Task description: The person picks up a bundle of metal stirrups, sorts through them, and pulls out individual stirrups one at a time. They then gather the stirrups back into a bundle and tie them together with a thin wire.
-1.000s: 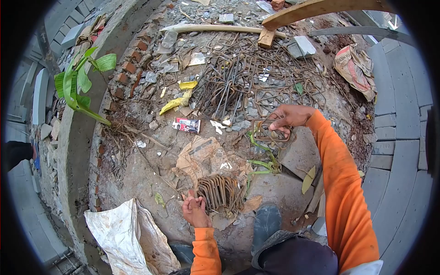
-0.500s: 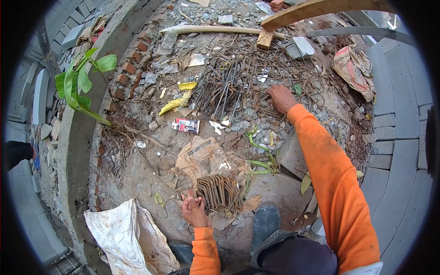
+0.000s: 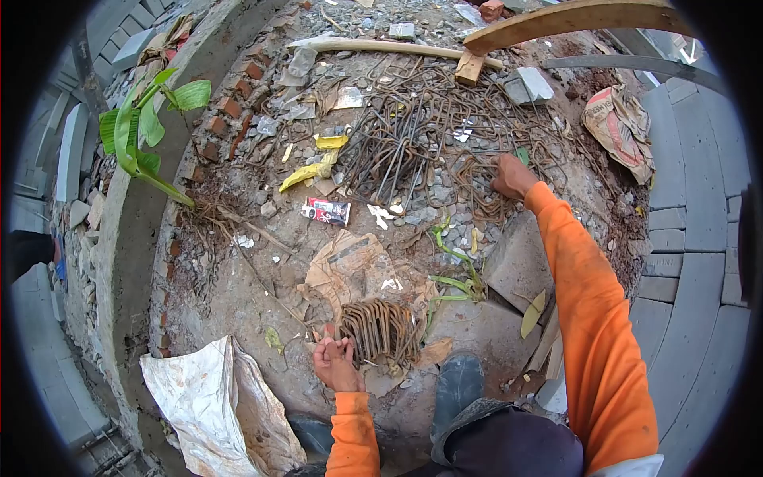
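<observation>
Two hands busy: my right hand (image 3: 511, 176) closes on a bent wire ring (image 3: 477, 187) beyond the neat ring bundle (image 3: 380, 330); my left hand (image 3: 334, 362), half-curled, touches that bundle's near side.

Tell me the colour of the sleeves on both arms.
Bright orange sleeves, clearest in the head view.

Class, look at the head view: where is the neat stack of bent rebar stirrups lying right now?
The stacked stirrups lie on the ground low in the frame, touching the left hand, on torn brown paper and just ahead of the boot.
</observation>
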The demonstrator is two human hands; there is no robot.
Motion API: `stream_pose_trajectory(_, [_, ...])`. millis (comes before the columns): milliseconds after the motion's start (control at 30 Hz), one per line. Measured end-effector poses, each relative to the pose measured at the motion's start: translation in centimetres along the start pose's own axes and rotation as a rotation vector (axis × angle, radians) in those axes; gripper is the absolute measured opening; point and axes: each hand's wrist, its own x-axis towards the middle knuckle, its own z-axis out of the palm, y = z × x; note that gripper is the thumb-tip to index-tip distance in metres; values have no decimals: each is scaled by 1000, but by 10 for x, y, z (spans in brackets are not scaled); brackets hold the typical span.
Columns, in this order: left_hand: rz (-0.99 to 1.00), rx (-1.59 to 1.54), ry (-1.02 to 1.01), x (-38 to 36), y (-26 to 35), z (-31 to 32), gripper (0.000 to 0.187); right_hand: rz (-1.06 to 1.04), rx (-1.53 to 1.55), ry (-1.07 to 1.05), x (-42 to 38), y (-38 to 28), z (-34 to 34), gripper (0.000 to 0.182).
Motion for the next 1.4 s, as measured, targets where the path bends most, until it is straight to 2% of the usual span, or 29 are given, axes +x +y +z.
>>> stream_pose_trajectory(100, [46,-39,2,-3,-1,2,17,-187,-24,288,2,8,23,37])
stream_pose_trajectory(200, [83,-80,-11,-4,-3,2,16,-151,213,359,8,20,44,32])
stream_pose_trajectory(300, [82,-91,-21,-2,-4,2,15,-159,200,373,-3,17,36,31])
stream_pose_trajectory(400, [96,-20,-19,3,-6,-2,16,62,504,110,-43,-10,-7,27])
stream_pose_trajectory(500, [150,55,-43,5,-4,-1,17,-16,1019,108,-83,-18,-20,26])
stream_pose_trajectory(600, [163,38,-44,2,-6,5,18,39,1436,-21,-114,-37,-9,35])
stream_pose_trajectory(700, [135,22,-38,-1,0,10,17,15,1517,-46,-126,-45,12,45])
stream_pose_trajectory(733, [128,21,-39,-1,1,12,16,-35,1597,-182,-136,-50,12,49])
stream_pose_trajectory(833, [131,8,-65,6,-3,6,15,-62,1551,-37,-159,-88,22,42])
stream_pose_trajectory(867, [138,6,-75,7,-5,7,16,-140,1525,-68,-159,-87,33,44])
stream_pose_trajectory(967, [134,37,-78,3,-1,10,19,-144,1575,-44,-176,-117,36,42])
stream_pose_trajectory(1100, [119,76,-102,7,1,9,16,-103,1736,-191,-189,-135,35,43])
stream_pose_trajectory(1133, [117,70,-113,8,1,8,16,-160,1813,-286,-192,-137,37,35])
stream_pose_trajectory(1233, [120,62,-137,7,1,6,25,34,1847,-380,-187,-143,51,27])
stream_pose_trajectory(1267, [118,58,-149,7,2,6,25,29,1829,-371,-188,-144,53,22])
stream_pose_trajectory(1367, [132,86,-146,5,5,9,26,19,1960,-394,-194,-147,52,26])
stream_pose_trajectory(1400, [139,109,-144,5,6,10,26,-21,1912,-367,-195,-147,54,28])
